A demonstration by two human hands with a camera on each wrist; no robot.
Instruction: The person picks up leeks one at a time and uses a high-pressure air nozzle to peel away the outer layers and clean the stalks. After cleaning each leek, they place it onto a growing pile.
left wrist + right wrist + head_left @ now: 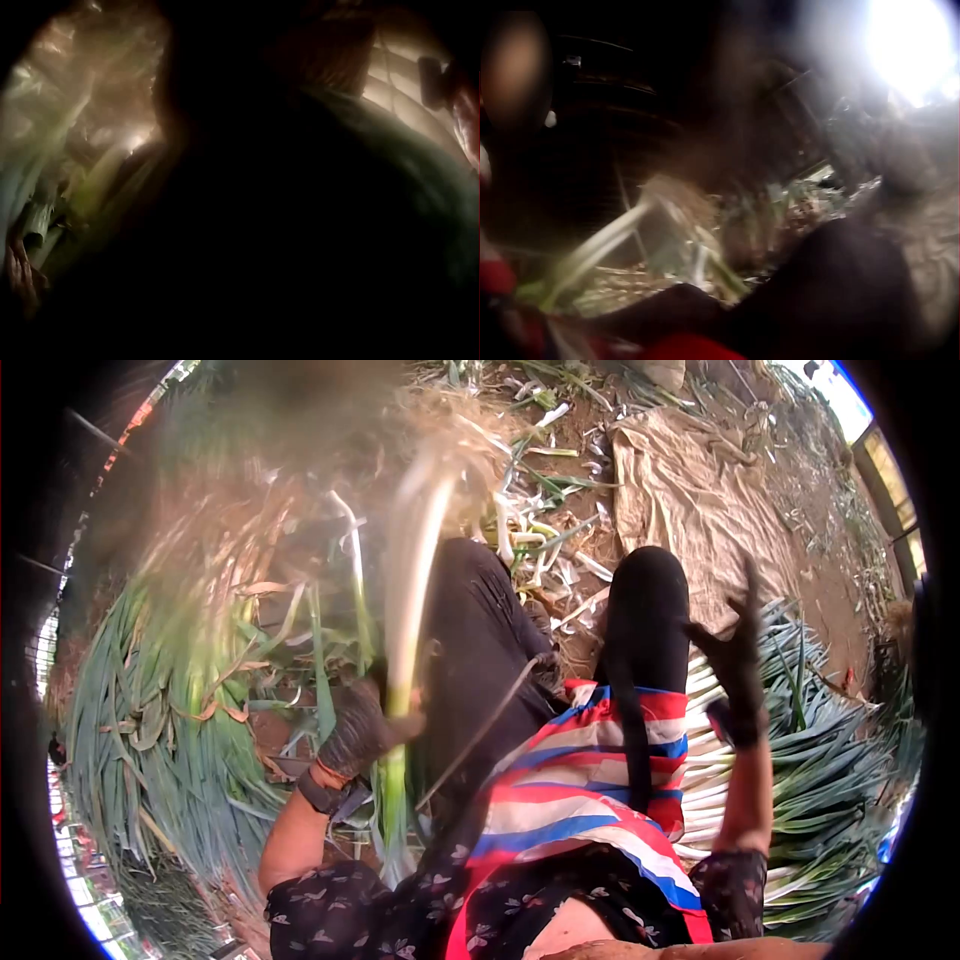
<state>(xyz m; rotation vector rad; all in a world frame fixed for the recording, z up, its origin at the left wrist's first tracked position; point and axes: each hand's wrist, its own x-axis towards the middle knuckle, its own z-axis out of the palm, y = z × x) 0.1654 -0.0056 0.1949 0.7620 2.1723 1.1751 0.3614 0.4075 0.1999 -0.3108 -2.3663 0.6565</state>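
My gloved left hand (360, 732) grips a long green onion (410, 585) around its green part, below the white shaft. The shaft points up and away, with a blurred tuft of roots (455, 435) at its far end. In the right wrist view the same onion (604, 244) slants upward, root end higher. My right hand (738, 660), in a dark glove, is raised with its fingers spread and holds nothing. Beside it lies a row of onions with bare white shafts (705, 760). The left wrist view is mostly black, with some onion leaves (37, 225) at its left.
A large heap of untrimmed onions (190, 690) lies on my left. Peelings and scraps (545, 540) litter the soil ahead. A tan cloth (690, 490) is spread at the front right. My knees and a striped red, white and blue apron (590, 760) are between the hands.
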